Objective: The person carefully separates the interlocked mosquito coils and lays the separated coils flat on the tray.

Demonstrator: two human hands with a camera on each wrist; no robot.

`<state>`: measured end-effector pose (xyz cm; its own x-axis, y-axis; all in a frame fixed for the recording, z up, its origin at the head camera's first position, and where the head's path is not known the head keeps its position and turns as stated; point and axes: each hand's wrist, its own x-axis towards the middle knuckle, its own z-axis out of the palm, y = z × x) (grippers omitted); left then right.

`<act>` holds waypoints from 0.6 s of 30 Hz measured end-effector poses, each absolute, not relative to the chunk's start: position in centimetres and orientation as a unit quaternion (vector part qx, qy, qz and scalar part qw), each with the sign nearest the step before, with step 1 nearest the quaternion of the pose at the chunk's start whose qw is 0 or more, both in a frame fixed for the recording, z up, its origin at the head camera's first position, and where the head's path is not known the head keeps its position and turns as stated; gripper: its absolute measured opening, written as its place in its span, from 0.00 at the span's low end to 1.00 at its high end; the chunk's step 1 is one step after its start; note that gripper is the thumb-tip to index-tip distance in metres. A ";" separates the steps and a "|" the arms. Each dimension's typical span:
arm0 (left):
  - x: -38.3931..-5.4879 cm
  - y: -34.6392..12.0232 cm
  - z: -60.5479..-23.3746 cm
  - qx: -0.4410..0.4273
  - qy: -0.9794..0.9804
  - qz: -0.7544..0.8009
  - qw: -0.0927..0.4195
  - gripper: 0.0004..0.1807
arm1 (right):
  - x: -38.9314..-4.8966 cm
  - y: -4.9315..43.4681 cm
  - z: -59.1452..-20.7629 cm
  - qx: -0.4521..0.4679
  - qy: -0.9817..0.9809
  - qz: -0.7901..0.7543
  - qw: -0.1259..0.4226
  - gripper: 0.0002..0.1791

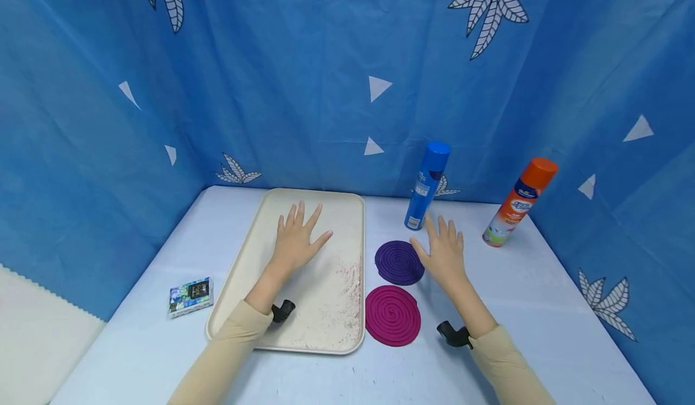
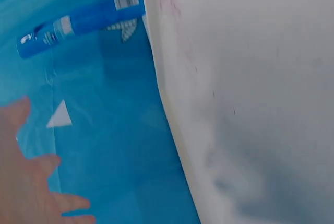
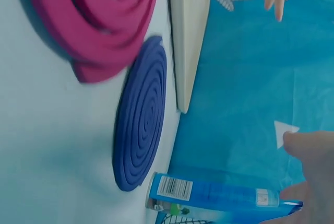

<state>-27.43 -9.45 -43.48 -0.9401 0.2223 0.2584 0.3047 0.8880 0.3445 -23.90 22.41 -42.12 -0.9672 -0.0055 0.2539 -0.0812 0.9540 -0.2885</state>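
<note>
Over the cream tray [image 1: 326, 326] my left hand [image 1: 295, 245] hovers with its fingers spread, holding nothing. My right hand [image 1: 444, 254], also spread and holding nothing, is above the table just right of the purple spiral coaster [image 1: 399, 262]. A magenta spiral coaster [image 1: 393, 315] lies nearer me, between the tray and my right forearm. Behind my right fingertips stands a blue spray can [image 1: 428, 186]; in the right wrist view the blue can [image 3: 219, 195] is partly hidden by that hand. An orange-capped spray can [image 1: 519, 202] stands farther right.
A small patterned box [image 1: 190, 297] lies left of the tray. Blue curtain [image 1: 326, 79] with leaf and triangle prints hangs behind and at both sides of the white table [image 1: 543, 308]. Reddish marks show on the tray's right part.
</note>
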 end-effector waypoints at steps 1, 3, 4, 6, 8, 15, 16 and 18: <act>-27.1 -9.2 -43.4 -0.143 -0.963 -0.202 0.103 0.40 | -23.6 22.4 -42.1 0.023 -0.979 0.158 0.128 0.40; -26.4 -8.5 -43.3 -0.151 -0.958 -0.222 0.100 0.40 | -22.9 22.4 -42.2 0.025 -0.975 0.177 0.132 0.39; -26.0 -8.0 -43.3 -0.152 -0.955 -0.235 0.100 0.39 | -22.5 22.4 -42.3 0.025 -0.973 0.188 0.132 0.39; -25.2 -6.9 -43.3 -0.154 -0.947 -0.265 0.100 0.38 | -21.7 22.6 -42.6 0.024 -0.968 0.213 0.130 0.38; -24.5 -5.6 -43.4 -0.156 -0.936 -0.300 0.096 0.36 | -20.9 22.8 -42.9 0.019 -0.961 0.244 0.126 0.37; -22.5 -1.5 -44.4 -0.183 -0.889 -0.418 0.030 0.31 | -18.1 23.6 -45.0 0.015 -0.924 0.362 0.122 0.29; -22.4 -1.1 -44.7 -0.193 -0.883 -0.427 0.017 0.31 | -17.7 23.7 -45.4 0.015 -0.920 0.373 0.118 0.29; -22.1 -0.5 -45.1 -0.214 -0.871 -0.442 -0.013 0.31 | -17.0 23.8 -46.1 0.015 -0.913 0.393 0.108 0.29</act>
